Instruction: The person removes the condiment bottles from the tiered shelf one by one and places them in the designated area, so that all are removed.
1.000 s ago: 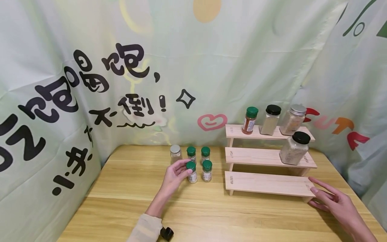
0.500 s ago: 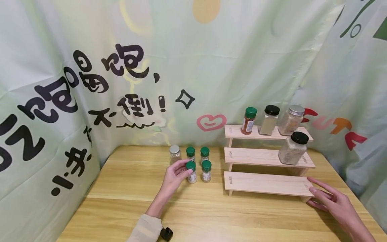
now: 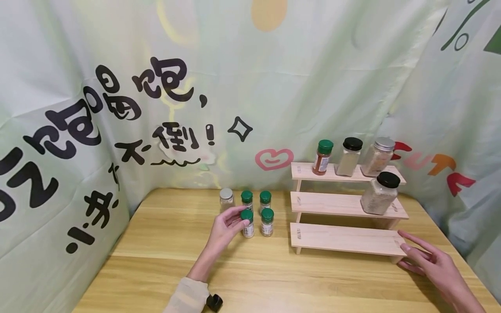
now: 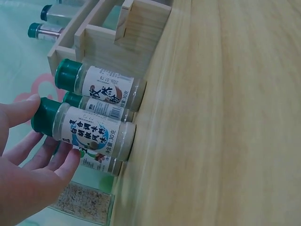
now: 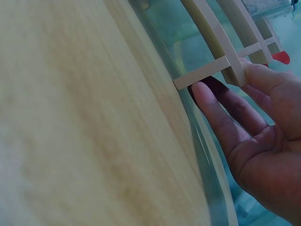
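Note:
In the head view my left hand (image 3: 226, 229) holds a small green-capped spice jar (image 3: 248, 229) by its cap, thumb on one side and fingers on the other. The jar (image 4: 91, 132) stands upright on the table and has a white printed label. Close around it stand other green-capped spice jars (image 3: 267, 222) and a silver-capped jar (image 3: 226, 200), partly hidden by the hand. My right hand (image 3: 435, 263) is at the right end of the wooden three-step rack (image 3: 344, 238), its fingertips (image 5: 205, 93) touching the rack's end near the leg, fingers mostly extended.
On the top step are a red-filled green-capped jar (image 3: 322, 157), a black-capped jar (image 3: 348, 157) and a silver-capped jar (image 3: 378, 157). A larger black-capped jar (image 3: 380, 194) sits on the middle step. A printed curtain (image 3: 219, 87) hangs behind the wooden table (image 3: 156, 278).

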Available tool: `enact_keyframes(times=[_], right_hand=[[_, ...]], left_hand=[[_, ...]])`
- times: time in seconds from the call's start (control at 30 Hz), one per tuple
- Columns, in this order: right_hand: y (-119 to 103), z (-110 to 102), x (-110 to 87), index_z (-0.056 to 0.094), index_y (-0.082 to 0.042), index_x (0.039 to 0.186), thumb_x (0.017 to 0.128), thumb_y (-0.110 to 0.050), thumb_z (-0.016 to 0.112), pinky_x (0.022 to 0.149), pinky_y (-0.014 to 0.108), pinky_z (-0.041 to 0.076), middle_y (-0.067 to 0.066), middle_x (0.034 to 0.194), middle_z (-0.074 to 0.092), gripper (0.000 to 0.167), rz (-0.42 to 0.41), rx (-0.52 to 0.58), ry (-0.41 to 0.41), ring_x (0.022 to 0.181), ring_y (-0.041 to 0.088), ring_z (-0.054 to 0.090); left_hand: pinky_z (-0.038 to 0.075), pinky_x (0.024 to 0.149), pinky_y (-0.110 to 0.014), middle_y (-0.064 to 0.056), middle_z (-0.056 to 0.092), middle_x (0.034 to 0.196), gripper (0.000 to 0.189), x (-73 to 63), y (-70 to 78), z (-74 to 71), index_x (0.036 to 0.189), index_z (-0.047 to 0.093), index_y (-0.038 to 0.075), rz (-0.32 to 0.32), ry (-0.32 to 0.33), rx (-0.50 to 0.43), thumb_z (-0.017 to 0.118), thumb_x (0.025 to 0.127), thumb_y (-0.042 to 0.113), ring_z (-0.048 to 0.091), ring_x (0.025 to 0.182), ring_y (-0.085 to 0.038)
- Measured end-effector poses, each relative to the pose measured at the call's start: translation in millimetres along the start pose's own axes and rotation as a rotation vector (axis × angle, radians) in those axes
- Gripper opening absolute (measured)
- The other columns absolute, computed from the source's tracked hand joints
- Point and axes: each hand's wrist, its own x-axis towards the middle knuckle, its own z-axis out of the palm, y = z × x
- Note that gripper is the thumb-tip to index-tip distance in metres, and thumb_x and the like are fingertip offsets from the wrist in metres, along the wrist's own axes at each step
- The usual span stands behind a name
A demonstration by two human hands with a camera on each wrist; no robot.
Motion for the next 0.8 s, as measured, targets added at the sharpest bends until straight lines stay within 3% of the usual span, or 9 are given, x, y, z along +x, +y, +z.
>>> enact_keyframes(times=[0.17, 0.4, 0.6, 0.8], right_hand=[[0, 0, -0.5, 0.063, -0.022, 0.142, 0.105, -0.005, 0.058, 0.073, 0.035, 0.063, -0.032, 0.125, 0.061, 0.041, 0.01, -0.014, 0.007, 0.104, -0.01, 0.062], [-1, -1, -0.5, 0.063, -0.02, 0.142, 0.105, -0.004, 0.057, 0.073, 0.035, 0.063, -0.031, 0.125, 0.062, 0.041, 0.003, 0.001, -0.004, 0.104, -0.008, 0.064], [-2, -1, -1.0, 0.064, -0.023, 0.141, 0.105, -0.007, 0.058, 0.073, 0.035, 0.063, -0.032, 0.123, 0.062, 0.04, 0.028, -0.018, 0.011, 0.102, -0.008, 0.065], [-2, 0, -1.0, 0.064, -0.023, 0.141, 0.104, -0.009, 0.059, 0.073, 0.035, 0.063, -0.033, 0.122, 0.061, 0.04, 0.035, -0.042, 0.022, 0.102, -0.009, 0.064]], left_hand=[[0.052, 0.104, -0.034, -0.024, 0.063, 0.131, 0.042, -2.7, 5.3, -1.6, 0.13, 0.061, -0.008, 0.045, -0.004, 0.009, 0.075, 0.091, 0.0, 0.062, 0.122, -0.035], [0.042, 0.114, -0.047, -0.018, 0.066, 0.131, 0.039, -5.4, 23.4, 2.0, 0.129, 0.064, -0.002, 0.094, 0.008, 0.045, 0.076, 0.092, 0.003, 0.059, 0.128, -0.034], [0.042, 0.115, -0.04, -0.015, 0.067, 0.132, 0.038, -8.9, 40.3, 9.1, 0.128, 0.066, -0.001, 0.161, 0.0, 0.106, 0.076, 0.092, 0.005, 0.059, 0.129, -0.031], [0.044, 0.113, -0.039, -0.015, 0.067, 0.13, 0.036, -14.0, 53.7, 19.3, 0.128, 0.066, 0.001, 0.225, -0.027, 0.108, 0.074, 0.093, 0.002, 0.061, 0.126, -0.031]])
